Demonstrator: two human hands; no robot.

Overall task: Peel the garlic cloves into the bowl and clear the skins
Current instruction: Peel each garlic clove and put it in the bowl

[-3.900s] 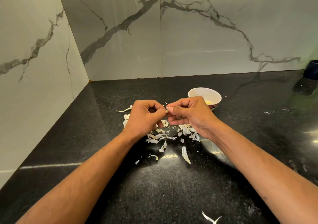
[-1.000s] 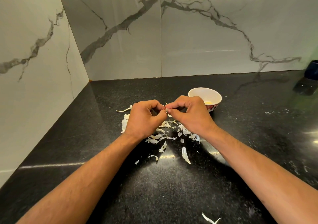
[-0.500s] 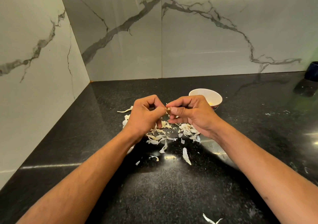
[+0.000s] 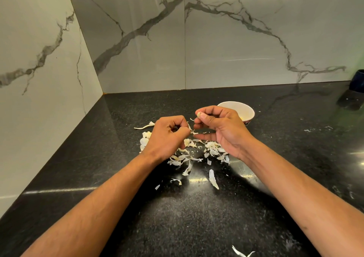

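My right hand point(image 4: 220, 130) pinches a small pale garlic clove point(image 4: 199, 115) between thumb and forefinger, held above the counter just in front of the white bowl point(image 4: 246, 109). My left hand point(image 4: 167, 136) is a little lower and to the left, its fingers curled, pinching a thin strip of skin point(image 4: 192, 131) at its fingertips. A pile of white garlic skins point(image 4: 197, 152) lies scattered on the black counter beneath both hands. Something yellowish shows inside the bowl, partly hidden by my right hand.
The black stone counter point(image 4: 197, 217) runs into a corner of marble walls at the left and back. A stray skin point(image 4: 241, 253) lies near the front edge. A dark blue container point(image 4: 358, 80) stands at the far right by the wall.
My hands have pulled apart: the right one rose toward the bowl with the clove, and the left one came away lower with a strip of skin.
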